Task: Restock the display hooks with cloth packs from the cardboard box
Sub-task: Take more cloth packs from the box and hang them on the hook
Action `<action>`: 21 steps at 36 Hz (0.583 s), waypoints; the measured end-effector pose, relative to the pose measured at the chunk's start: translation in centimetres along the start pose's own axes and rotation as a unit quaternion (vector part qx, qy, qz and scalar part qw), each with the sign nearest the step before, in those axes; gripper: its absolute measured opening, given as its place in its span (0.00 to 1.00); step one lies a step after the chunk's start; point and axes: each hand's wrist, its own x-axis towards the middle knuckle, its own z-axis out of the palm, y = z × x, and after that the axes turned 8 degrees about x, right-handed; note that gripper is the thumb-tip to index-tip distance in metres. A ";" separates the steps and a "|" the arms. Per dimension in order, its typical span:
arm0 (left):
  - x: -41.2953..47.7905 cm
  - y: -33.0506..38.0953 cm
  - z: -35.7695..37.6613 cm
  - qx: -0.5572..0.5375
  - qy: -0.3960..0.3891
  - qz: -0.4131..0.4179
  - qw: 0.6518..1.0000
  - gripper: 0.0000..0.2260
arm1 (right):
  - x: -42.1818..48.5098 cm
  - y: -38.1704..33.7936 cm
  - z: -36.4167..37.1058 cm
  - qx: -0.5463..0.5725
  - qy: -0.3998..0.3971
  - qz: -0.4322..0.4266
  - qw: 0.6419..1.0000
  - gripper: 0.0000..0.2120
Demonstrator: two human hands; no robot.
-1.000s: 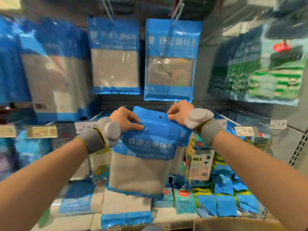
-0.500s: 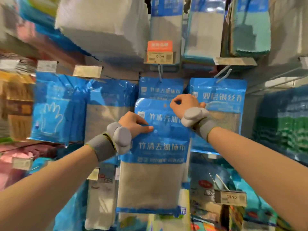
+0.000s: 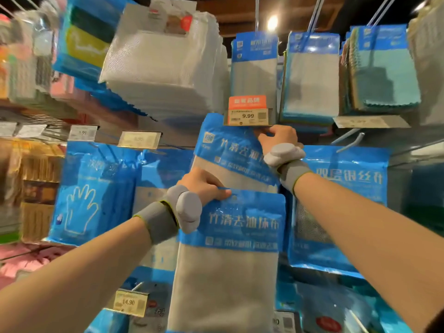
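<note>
We find the left hand (image 3: 204, 188) pinching the top edge of a cloth pack (image 3: 230, 272), held up, not yet hung. The right hand (image 3: 276, 138) grips the hanging pack (image 3: 223, 150) at its top, under the price tag (image 3: 247, 115). The cardboard box is unseen.

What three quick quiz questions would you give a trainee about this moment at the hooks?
1. The left hand grips the front cloth pack by its: A top edge, B bottom edge, C right side.
2. True or false: the price tag just above the right hand reads 14.90.
3. Fill in: the blue pack hanging at the left shows the white outline of a ____.

Key: 1 A. 2 False, it reads 9.99. 3 Hand.
</note>
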 end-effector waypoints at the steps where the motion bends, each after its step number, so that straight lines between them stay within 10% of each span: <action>1: 0.2 -0.1 -0.1 -0.004 -0.002 0.002 1.000 0.04 | 0.4 0.1 0.3 0.012 0.007 -0.001 1.000 0.14; 11: 1.1 -1.6 -0.1 0.015 -0.009 -0.045 0.999 0.06 | 2.8 1.1 1.5 -0.061 -0.032 0.032 0.997 0.03; 21: 1.7 -2.3 -0.2 0.037 0.006 -0.071 0.997 0.08 | 3.9 3.5 3.3 -0.277 -0.006 -0.043 0.960 0.13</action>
